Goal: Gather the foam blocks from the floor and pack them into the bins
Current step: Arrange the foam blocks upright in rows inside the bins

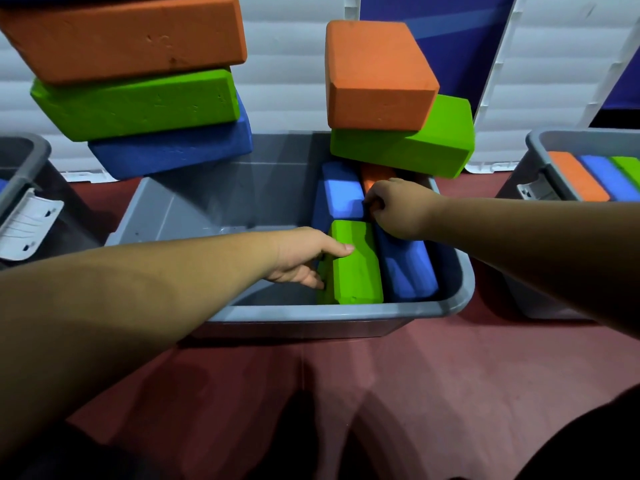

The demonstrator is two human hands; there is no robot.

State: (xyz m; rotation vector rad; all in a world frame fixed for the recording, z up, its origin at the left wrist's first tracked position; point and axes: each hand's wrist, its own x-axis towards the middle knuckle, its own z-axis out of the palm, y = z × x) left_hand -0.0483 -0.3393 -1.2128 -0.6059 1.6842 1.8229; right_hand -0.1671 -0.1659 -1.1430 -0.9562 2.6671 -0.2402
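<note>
A grey bin (311, 311) stands on the red floor in front of me. In its right half stand a green block (356, 268), a blue block (405, 268) beside it, another blue block (343, 195) behind, and an orange block (375, 174) at the back. My left hand (304, 254) grips the green block, thumb on top, fingers down its left side. My right hand (398, 209) reaches between the rear blue block and the orange one, fingers curled round the orange block's near end. The left half of the bin holds nothing.
A stack of orange (128, 32), green (138, 102) and blue (173, 150) blocks leans at the back left. An orange block (377, 74) lies on a green one (415, 143) at the bin's back right rim. Grey bins stand at left (24, 157) and right (554, 140), the right one packed.
</note>
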